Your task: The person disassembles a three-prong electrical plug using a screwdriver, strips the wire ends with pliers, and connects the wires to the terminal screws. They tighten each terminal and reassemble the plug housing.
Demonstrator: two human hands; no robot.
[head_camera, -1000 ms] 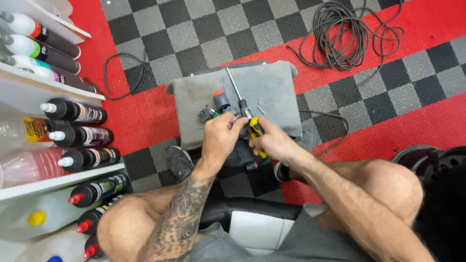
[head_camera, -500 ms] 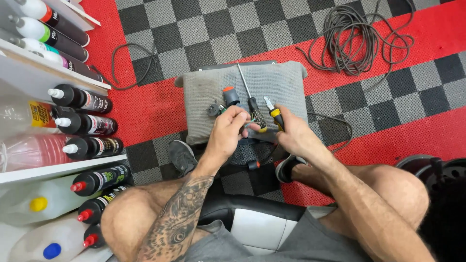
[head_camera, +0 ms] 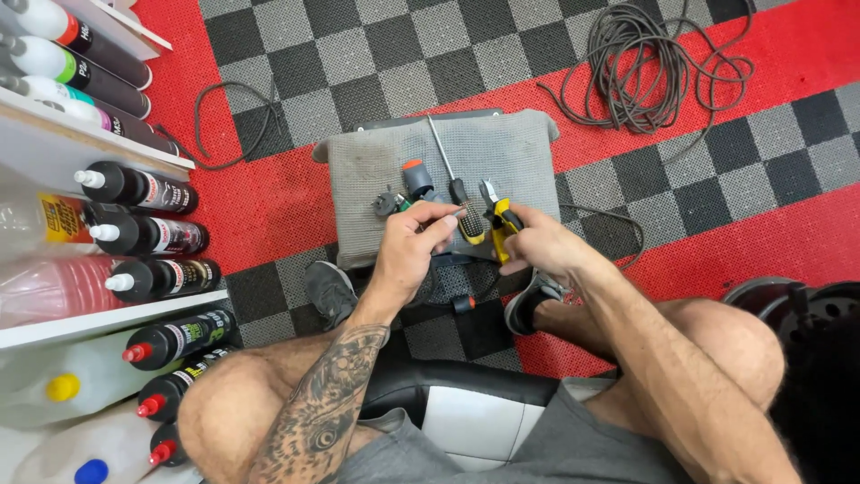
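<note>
Lying across the grey mat, the screwdriver points away, its handle just beside the left hand, which pinches something small; the right hand grips yellow pliers.

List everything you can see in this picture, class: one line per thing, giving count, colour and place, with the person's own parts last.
Mat: one, grey, floor centre.
Screwdriver: one, black and yellow handle, on mat.
Pliers: one, yellow handles, in right hand.
Orange-capped part: one, grey, on mat.
Cable coil: one, grey, floor top right.
Bottles: many, mostly black, shelves at left.
Floor tiles: red, grey, black.
Seat: one, black and white, under the person.
Shoes: two, grey.
Left hand: pinching something too small to tell.
Right hand: holding pliers.
</note>
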